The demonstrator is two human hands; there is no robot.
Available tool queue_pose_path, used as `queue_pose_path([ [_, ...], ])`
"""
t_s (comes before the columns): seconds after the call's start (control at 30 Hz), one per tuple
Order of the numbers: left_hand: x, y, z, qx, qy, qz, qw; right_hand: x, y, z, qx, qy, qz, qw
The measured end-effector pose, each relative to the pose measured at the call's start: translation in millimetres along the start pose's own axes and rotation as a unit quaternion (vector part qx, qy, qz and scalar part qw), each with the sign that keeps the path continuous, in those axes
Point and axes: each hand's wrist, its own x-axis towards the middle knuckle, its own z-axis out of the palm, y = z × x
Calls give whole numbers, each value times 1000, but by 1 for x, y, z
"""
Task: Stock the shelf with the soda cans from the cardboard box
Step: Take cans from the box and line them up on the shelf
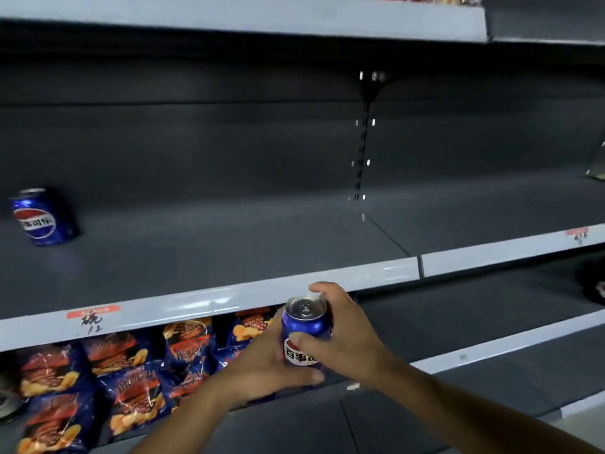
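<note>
Both hands on one blue soda can (306, 329), held upright just below the front lip of the middle shelf (229, 253). Left hand (271, 365) cups the can from the lower left, thumb under the base; right hand (347, 335) wraps it from the right, fingers over the far rim and thumb across the label. Both are clamped on the can, and it is not yet on the shelf.

A placed can (42, 217) already stands far left on that shelf, well apart from the held one; it looks tilted, though that is probably just wide-angle distortion. Chip bags (131, 381) fill the shelf below on the left. The cardboard box is out of view.

Step in hand: carrying a can up to the shelf. The next move likely needs a lift over the price-strip edge (203, 306), then setting the can down upright, probably toward the left beside the placed can, label facing out. Only one can is stocked, so the task is at an early stage.
</note>
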Motion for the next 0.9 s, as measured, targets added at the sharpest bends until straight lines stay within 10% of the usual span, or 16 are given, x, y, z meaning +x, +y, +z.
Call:
queue_pose_path([
  [0.9, -43, 57, -167, 199, 343, 25, 918, 123, -152, 63, 89, -3, -120, 989],
])
